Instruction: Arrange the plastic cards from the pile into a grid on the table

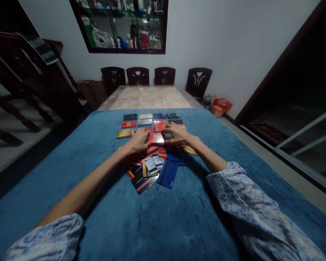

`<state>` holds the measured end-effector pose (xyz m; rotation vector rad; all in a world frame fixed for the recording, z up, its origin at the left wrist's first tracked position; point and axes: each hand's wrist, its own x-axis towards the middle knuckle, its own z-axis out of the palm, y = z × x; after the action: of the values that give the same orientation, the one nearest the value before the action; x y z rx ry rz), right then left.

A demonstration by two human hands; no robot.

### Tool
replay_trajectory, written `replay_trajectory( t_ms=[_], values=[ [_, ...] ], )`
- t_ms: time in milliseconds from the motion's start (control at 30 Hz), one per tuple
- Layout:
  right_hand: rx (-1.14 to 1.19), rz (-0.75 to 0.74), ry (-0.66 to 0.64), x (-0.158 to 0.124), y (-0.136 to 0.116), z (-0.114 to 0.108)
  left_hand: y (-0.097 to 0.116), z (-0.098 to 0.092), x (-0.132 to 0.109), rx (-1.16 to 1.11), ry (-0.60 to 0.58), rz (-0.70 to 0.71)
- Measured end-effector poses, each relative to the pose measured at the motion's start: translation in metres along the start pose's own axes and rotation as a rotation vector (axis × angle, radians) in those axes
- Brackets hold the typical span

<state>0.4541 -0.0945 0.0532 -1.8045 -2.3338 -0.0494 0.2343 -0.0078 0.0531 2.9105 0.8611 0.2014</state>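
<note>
Between my two hands is a red card with a shiny glare on its right corner; it looks like the top of a small stack. My left hand has its fingers closed against the left edge. My right hand is curled round the right edge, thumb toward me. Just in front lies a loose, overlapping pile with a blue card, a black card and a white card. Beyond my hands, neat card stacks stand in rows, among them a gold stack and a red stack.
A blue cloth covers the near part of the table, with the marbled tabletop behind it. Several dark chairs, among them one chair, line the far end. A glass-fronted cabinet is set in the wall.
</note>
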Motion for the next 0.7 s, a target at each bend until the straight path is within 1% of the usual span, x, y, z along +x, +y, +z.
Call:
replay_trajectory(
  t_ms=[133, 333, 467, 700],
  values=[
    [-0.003, 0.007, -0.039, 0.015, -0.005, 0.000, -0.011, -0.003, -0.001, 0.019, 0.004, -0.031],
    [-0.027, 0.000, -0.018, 0.033, -0.013, 0.002, -0.030, -0.002, -0.001, 0.019, 0.031, -0.067],
    [-0.050, -0.022, -0.055, 0.046, -0.018, 0.002, -0.040, -0.003, -0.001, 0.045, 0.012, -0.104],
    [-0.072, -0.018, -0.071, 0.071, -0.021, 0.003, -0.060, -0.008, -0.001, 0.033, 0.041, -0.115]
  ],
)
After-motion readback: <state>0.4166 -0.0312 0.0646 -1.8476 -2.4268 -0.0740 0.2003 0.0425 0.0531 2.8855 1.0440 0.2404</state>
